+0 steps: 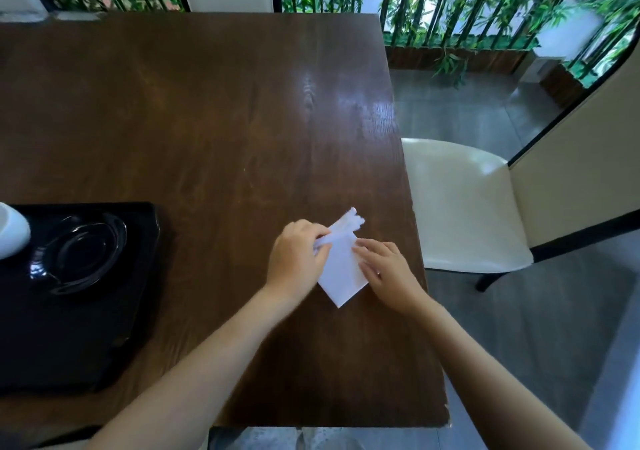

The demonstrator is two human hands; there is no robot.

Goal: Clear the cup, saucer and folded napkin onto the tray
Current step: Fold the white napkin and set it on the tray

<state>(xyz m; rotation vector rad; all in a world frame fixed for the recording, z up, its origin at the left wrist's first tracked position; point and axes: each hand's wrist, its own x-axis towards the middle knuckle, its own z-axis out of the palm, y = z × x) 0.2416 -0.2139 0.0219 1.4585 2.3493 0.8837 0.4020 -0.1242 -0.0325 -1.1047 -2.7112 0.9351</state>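
A white paper napkin (341, 266) lies on the dark wooden table (214, 120) near its right edge, partly folded. My left hand (296, 255) pinches the napkin's left flap and lifts it. My right hand (386, 271) presses flat on the napkin's right side. At the left edge of the view a black tray (69, 345) holds a dark glass saucer (83, 252) and a white cup (10, 231), only partly in view.
A cream chair (464, 207) stands close to the table's right edge. Bamboo plants and a window frame lie beyond the far edge. The table's front right corner is chipped.
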